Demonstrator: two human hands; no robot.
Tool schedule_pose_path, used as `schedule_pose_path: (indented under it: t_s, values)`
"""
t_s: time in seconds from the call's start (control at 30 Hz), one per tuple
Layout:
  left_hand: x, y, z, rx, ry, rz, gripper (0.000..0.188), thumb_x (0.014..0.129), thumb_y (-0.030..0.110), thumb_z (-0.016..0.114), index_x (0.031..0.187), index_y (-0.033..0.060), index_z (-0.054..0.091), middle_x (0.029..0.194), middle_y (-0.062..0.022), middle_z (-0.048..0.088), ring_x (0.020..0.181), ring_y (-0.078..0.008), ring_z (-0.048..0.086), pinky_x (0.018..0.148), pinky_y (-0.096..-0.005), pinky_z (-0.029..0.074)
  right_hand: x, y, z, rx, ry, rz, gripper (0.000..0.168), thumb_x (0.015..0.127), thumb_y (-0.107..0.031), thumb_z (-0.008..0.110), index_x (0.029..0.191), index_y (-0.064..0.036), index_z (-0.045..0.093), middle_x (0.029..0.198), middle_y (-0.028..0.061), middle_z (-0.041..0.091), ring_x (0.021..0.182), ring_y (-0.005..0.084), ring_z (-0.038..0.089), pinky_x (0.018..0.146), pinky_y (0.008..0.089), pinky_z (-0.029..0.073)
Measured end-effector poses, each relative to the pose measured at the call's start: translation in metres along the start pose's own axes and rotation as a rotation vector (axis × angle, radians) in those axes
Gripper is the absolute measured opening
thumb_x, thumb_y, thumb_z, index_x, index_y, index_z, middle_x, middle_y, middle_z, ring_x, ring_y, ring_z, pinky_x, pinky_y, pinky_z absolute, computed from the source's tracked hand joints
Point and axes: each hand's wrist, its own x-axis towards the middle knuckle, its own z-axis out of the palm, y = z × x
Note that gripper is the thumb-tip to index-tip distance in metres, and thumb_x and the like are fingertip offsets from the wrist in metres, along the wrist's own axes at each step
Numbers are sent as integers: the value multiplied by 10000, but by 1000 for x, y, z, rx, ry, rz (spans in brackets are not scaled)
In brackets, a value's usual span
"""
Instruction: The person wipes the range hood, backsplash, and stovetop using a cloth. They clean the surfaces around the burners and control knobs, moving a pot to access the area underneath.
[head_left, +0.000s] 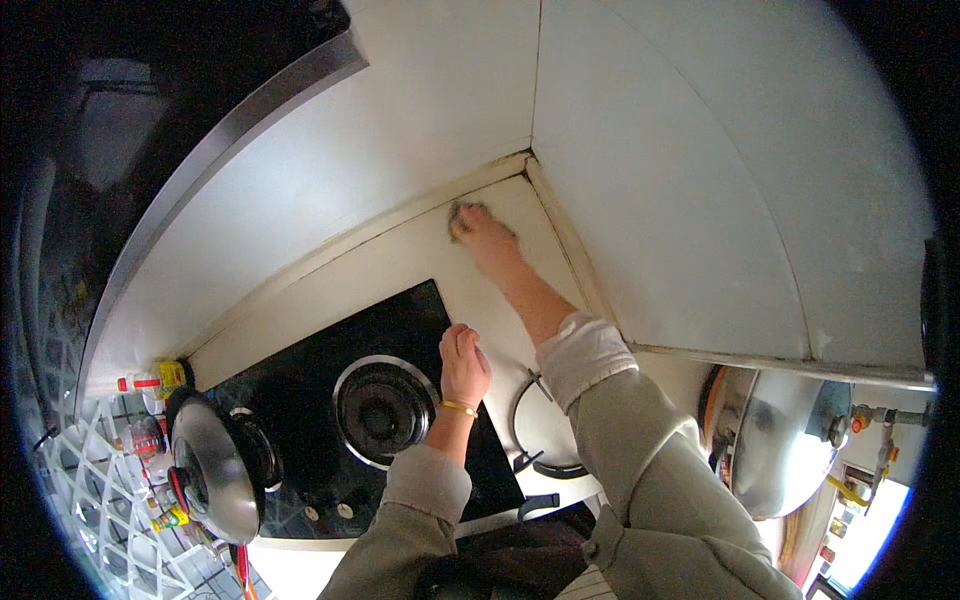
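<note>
In the far corner of the pale countertop (405, 259), my right hand (486, 231) presses down on a dark scrubbing pad (454, 223). The hand is blurred, and most of the pad is hidden under the fingers. My left hand (463, 364), with a yellow bracelet at the wrist, is over the right edge of the black glass gas hob (397, 315). Its fingers are together and loosely curled, and nothing shows in them. Left of that hand is a round burner (384, 412) with a shiny ring.
A lidded wok (221, 465) stands on the hob's left side, with several bottles (154, 382) beyond it. A black pot-stand ring (525, 457) lies right of the hob. Another metal pan (784, 442) is at the right. Pale walls meet behind the corner; a dark range hood (225, 142) overhangs the upper left.
</note>
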Motion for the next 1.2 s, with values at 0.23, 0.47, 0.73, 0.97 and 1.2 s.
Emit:
schedule_pose_path:
  t_s: [0.23, 0.47, 0.73, 0.97, 1.2]
  values:
    - [-5, -9, -2, -110, 67, 47, 279, 716, -75, 529, 969, -2, 437, 972, -211, 471, 979, -419, 464, 878, -500, 389, -72, -75, -29, 101, -203, -109, 391, 816, -74, 536, 1206, -107, 544, 1360, 128, 414, 1266, 294, 414, 1010, 374, 419]
    - [-8, -15, -19, -464, 196, -186, 159, 758, -101, 451, 866, 16, 453, 867, -152, 469, 814, -316, 483, 745, -391, 421, -142, -117, -58, 327, -406, 212, 292, 876, -114, 490, 1139, -31, 586, 1268, 118, 481, 1191, 275, 480, 943, 385, 471]
    - [-80, 31, -68, -460, 211, -189, 169, 786, -131, 434, 874, -1, 499, 880, -149, 509, 821, -309, 505, 746, -367, 427, -176, -138, -56, -61, -551, 98, 229, 859, -121, 505, 963, 1, 669, 1167, 166, 579, 1095, 313, 569, 874, 389, 505]
    - [-137, 21, -94, -422, 77, -265, 254, 788, -132, 448, 1003, -9, 507, 948, -146, 508, 844, -284, 517, 746, -343, 443, -131, -143, -76, 286, -351, 284, 224, 762, -78, 549, 936, -98, 689, 1024, 132, 659, 957, 330, 627, 832, 409, 509]
    - [-129, 19, -109, -240, 20, -225, 543, 822, -116, 439, 1348, -31, 339, 1299, -210, 446, 1211, -344, 443, 1018, -390, 363, -193, -184, -22, 279, -332, 68, 384, 870, -130, 502, 1253, -101, 512, 1353, 96, 438, 1223, 281, 454, 969, 383, 435]
